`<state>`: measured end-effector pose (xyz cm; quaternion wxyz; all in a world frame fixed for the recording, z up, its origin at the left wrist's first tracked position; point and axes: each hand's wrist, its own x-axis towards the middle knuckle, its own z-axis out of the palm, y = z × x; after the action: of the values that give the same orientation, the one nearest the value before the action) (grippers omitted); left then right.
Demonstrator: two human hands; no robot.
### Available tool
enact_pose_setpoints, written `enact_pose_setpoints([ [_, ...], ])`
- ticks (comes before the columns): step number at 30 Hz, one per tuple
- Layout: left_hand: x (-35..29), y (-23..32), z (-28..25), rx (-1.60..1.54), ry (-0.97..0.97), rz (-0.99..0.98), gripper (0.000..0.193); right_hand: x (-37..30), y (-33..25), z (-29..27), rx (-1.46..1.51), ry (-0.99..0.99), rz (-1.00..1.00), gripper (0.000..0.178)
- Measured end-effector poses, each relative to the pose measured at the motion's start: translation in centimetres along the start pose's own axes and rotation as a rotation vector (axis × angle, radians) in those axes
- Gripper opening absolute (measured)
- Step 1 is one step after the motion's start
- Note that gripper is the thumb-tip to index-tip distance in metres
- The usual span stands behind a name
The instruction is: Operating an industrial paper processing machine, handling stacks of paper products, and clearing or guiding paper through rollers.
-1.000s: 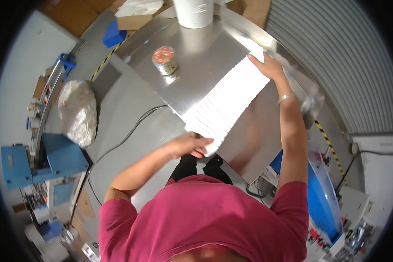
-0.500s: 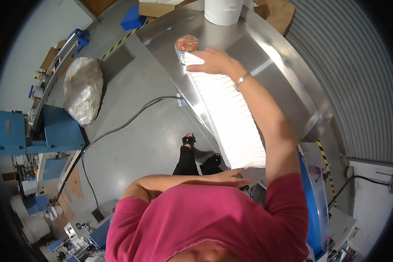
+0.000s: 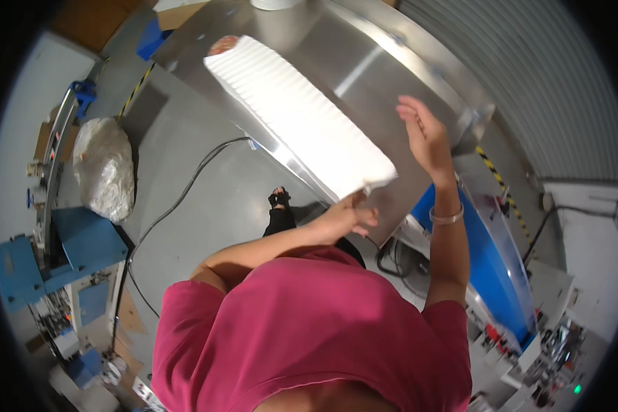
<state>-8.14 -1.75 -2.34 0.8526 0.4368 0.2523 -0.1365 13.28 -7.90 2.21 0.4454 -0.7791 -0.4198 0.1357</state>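
Evidently, the white ribbed stack (image 3: 302, 120) stretched along the left edge of the counter (image 3: 391, 89), partly hiding a red-topped container (image 3: 223, 45). The left hand (image 3: 345, 218) met its near end, grip unclear; the right hand (image 3: 428, 143), released, hovered near the right edge.

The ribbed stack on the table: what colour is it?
White: the ribbed stack shows best in the head view.

Glare streaks the metal table (image 3: 374, 103) while the white stack (image 3: 299, 117) looks overexposed

A white ribbed stack (image 3: 299, 117) lies slanting across the metal table (image 3: 381, 86).
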Motion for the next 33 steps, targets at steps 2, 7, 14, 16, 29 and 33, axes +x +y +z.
enact_pose_setpoints([
  [2, 0.4, 0.0, -0.1, -0.073, -0.002, -0.027, 0.073, -4.7, 3.5, -0.6, 0.036, -0.076, 0.029, 0.044],
  [7, -2.3, 3.5, 1.0, 0.129, -0.23, -0.23, 0.044, -11.2, 3.2, 2.3, 0.26, -0.176, 0.228, 0.062],
  [14, -2.1, 3.9, 2.9, 1.552, 0.485, 0.986, 0.055, -12.3, 1.6, 3.8, 0.386, 0.046, 0.224, 0.056],
  [16, -1.1, 2.6, 1.7, 1.485, 0.464, 0.96, 0.058, -12.2, 1.8, 3.6, 0.356, -0.007, 0.2, 0.059],
  [29, -0.1, 1.4, 0.8, 1.554, 0.53, 1.083, 0.036, -10.3, 3.0, 2.6, 0.408, -0.262, 0.109, 0.069],
  [33, 0.1, 1.2, 0.7, 1.559, 0.542, 1.097, 0.031, -11.2, 3.1, 1.8, 0.276, -0.104, 0.137, 0.062],
])
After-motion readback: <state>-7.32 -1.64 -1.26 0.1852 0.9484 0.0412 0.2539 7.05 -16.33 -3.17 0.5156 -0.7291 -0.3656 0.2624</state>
